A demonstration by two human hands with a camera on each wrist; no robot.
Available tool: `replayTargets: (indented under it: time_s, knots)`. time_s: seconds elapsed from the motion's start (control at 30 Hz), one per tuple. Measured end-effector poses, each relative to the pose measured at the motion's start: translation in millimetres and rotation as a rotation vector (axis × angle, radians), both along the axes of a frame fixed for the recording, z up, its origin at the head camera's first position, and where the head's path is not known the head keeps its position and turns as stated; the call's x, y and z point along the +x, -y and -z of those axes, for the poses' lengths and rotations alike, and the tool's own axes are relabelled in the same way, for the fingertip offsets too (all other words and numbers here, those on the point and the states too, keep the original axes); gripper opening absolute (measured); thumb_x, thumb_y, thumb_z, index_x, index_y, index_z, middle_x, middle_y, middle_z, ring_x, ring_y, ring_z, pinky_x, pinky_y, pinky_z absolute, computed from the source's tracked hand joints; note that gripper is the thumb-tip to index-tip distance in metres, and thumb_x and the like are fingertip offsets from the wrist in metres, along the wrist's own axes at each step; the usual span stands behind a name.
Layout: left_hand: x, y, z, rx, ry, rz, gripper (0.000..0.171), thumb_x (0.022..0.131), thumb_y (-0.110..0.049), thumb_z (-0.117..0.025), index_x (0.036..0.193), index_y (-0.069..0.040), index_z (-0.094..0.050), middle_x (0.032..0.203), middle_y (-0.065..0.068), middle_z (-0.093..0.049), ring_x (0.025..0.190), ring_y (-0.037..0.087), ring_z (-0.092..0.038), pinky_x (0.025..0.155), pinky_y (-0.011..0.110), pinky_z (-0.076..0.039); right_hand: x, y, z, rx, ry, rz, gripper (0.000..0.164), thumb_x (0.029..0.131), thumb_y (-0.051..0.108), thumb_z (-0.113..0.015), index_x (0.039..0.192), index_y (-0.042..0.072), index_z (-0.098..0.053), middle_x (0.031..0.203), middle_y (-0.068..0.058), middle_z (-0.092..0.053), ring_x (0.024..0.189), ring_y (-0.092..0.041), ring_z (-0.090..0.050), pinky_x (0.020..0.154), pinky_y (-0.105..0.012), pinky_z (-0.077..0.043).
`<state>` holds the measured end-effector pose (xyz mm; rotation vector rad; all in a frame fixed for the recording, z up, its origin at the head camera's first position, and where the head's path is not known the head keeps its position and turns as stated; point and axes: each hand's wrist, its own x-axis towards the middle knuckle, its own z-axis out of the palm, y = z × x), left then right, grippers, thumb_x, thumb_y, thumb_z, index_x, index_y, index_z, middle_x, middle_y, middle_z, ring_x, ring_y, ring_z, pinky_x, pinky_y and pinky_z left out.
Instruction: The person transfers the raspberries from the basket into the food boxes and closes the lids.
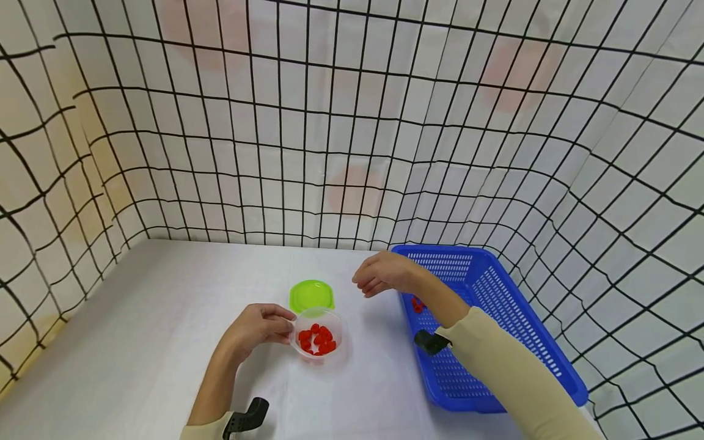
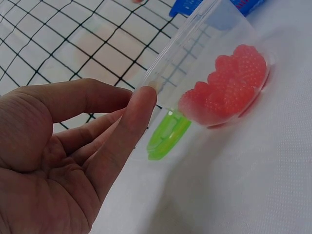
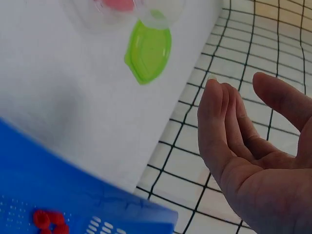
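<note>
My left hand [image 1: 255,331] pinches the rim of a clear round plastic tub [image 1: 340,342] between thumb and fingers. Several red raspberries [image 2: 229,85] lie in the bottom of the tub, which is tilted in the left wrist view. Just behind it lies a bright green lid [image 1: 310,294], flat on the white table. To the right, my right hand [image 1: 385,273] hovers over the table beside the far left corner of a blue plastic basket [image 1: 456,400]. Its fingers are loosely bent, with nothing between them and the thumb [image 3: 278,95].
A few red raspberries [image 3: 48,220] sit inside the basket near its left wall, partly hidden by my right forearm in the head view. Black wire mesh [image 1: 330,153] stands along the back and both sides of the white table [image 1: 165,330].
</note>
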<state>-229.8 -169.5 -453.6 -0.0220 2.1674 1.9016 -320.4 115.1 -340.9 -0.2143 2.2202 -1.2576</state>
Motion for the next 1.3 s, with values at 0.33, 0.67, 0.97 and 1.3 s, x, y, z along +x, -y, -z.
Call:
replayTargets:
  time_s: [0.33,0.67,0.97,1.3]
  knots:
    - [1.0,-0.6,-1.0,-0.005,0.006,-0.009,0.026,0.092,-0.009,-0.068,0.112,0.009,-0.069,0.089,0.011,-0.071,0.072,0.021,-0.07,0.075,0.032,-0.063,-19.8,-50.4,-6.4,-0.074,0.007,0.126,0.032,0.093,0.011,-0.07,0.117,-0.009,-0.064,0.106,-0.017,-0.066,0.088,-0.023,-0.07,0.087,-0.035,-0.062]
    - [1.8,-1.0,-2.1,-0.001,-0.001,0.002,0.027,0.093,-0.008,-0.067,0.113,0.01,-0.068,0.09,0.012,-0.07,0.073,0.021,-0.07,0.075,0.032,-0.064,-31.5,-113.0,20.9,-0.028,-0.006,0.243,0.043,0.1,0.013,-0.062,0.132,-0.015,-0.055,0.127,-0.027,-0.062,0.109,-0.034,-0.067,0.097,-0.041,-0.058]
    - [1.8,0.4,-0.4,0.007,-0.005,0.009,0.029,0.092,-0.009,-0.068,0.114,0.01,-0.067,0.09,0.011,-0.07,0.073,0.021,-0.07,0.075,0.031,-0.064,-30.1,-145.3,55.6,0.025,0.029,0.3,0.041,0.099,0.012,-0.063,0.131,-0.013,-0.057,0.13,-0.03,-0.063,0.107,-0.034,-0.07,0.095,-0.041,-0.059]
    - [0.8,0.6,0.4,0.004,0.0,0.007,0.029,0.093,-0.011,-0.068,0.114,0.009,-0.068,0.09,0.011,-0.07,0.073,0.021,-0.07,0.075,0.032,-0.064,-26.7,-159.3,81.5,0.033,0.086,0.378,0.037,0.1,0.011,-0.06,0.13,-0.011,-0.058,0.113,-0.022,-0.068,0.09,-0.024,-0.07,0.086,-0.035,-0.062]
